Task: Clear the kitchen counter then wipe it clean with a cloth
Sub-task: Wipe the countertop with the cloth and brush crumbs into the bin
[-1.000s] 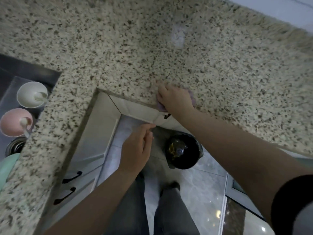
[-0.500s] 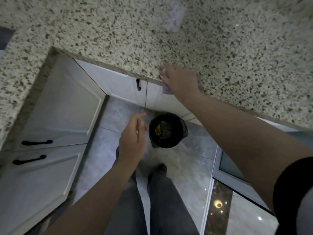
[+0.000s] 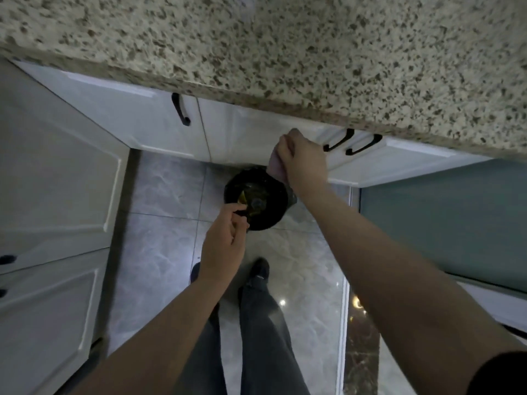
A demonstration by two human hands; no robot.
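The speckled granite counter [image 3: 313, 52] fills the top of the head view. My right hand [image 3: 302, 161] grips a pale purple cloth [image 3: 275, 166] off the counter's front edge, in front of the white cabinets and over the far rim of a black bin [image 3: 273, 206] on the floor. My left hand [image 3: 225, 243] hovers over the bin's near side, fingers loosely curled with the fingertips together; I cannot tell whether it holds anything. Inside the bin lies some yellow and dark rubbish.
White cabinet doors [image 3: 142, 115] with black handles [image 3: 179, 109] run under the counter and along the left. The floor is grey marbled tile [image 3: 159, 246]. My legs and shoes [image 3: 256, 269] stand just behind the bin. A blue-green panel [image 3: 442, 218] is at the right.
My right hand has drawn the cloth off the counter's edge and down over the bin. My left hand has moved forward over the bin. My view has tilted down; the sink has left the frame.
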